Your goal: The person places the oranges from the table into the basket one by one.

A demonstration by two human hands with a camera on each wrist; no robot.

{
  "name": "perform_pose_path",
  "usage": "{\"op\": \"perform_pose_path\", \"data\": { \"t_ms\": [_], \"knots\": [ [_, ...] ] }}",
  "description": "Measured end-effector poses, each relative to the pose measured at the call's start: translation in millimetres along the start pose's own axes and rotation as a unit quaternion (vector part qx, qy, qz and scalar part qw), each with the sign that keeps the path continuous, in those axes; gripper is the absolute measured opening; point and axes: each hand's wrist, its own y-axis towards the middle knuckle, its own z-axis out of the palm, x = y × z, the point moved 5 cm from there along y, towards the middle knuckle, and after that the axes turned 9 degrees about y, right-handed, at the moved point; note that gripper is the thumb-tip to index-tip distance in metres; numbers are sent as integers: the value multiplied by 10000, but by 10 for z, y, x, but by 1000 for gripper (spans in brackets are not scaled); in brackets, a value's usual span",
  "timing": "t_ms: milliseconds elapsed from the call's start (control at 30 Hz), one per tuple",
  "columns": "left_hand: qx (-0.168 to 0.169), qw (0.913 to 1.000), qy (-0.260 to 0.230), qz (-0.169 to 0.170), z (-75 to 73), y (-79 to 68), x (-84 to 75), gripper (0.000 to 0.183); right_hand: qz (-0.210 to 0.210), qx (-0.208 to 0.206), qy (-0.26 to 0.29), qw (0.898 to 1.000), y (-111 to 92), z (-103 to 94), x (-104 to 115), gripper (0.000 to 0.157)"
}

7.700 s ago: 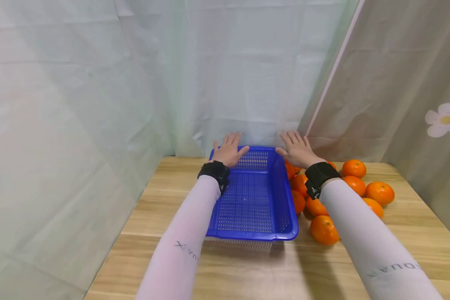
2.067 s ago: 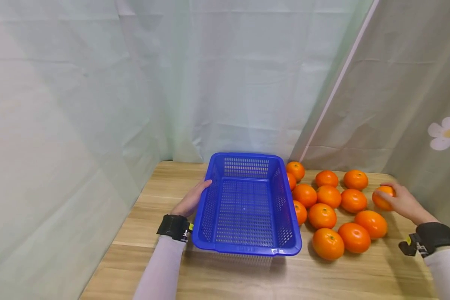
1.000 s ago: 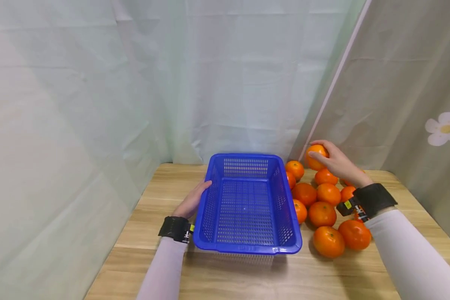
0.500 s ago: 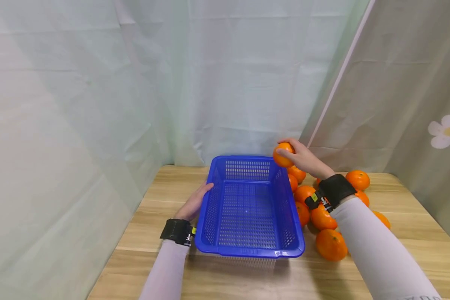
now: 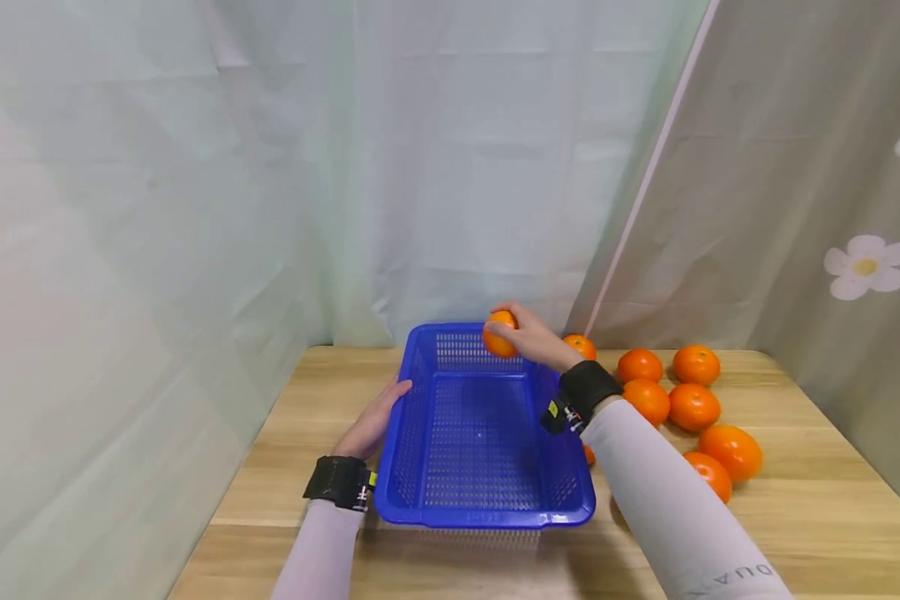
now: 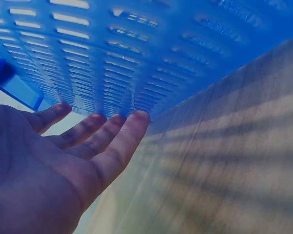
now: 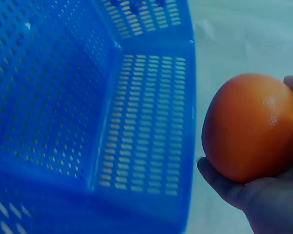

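Note:
A blue plastic mesh basket (image 5: 487, 520) stands on the wooden table with nothing inside. My left hand (image 5: 369, 423) holds it at the left side: the thumb lies over the rim, and in the left wrist view the other fingers (image 6: 118, 148) rest against the slotted outer wall. My right hand (image 5: 537, 340) grips a tangerine (image 5: 497, 342) between thumb and fingers, up at the basket's far rim, toward the right corner. The right wrist view shows this fruit (image 7: 249, 126) large, beside the basket's end wall (image 7: 144, 122).
More tangerines (image 5: 694, 407) lie loosely grouped on the table (image 5: 802, 508) right of the basket, some hidden behind the right forearm and the basket wall. Pale curtains (image 5: 457, 183) hang close along the table's far and left edges.
My right hand has lifted the tangerine from the far right of the group and carried it left to the basket's far rim. My left hand stays at the basket's left side.

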Motion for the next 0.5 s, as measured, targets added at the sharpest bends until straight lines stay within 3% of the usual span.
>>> {"op": "perform_pose_path", "data": {
  "t_ms": [300,500],
  "knots": [
    [-111,9999,-17,-98,-46,-33,-5,64,-34,-129,50,9999,150,365,-14,42],
    [-245,9996,42,-141,-47,-21,4,68,113,-160,381,9991,229,580,-89,46]
  ]
}}
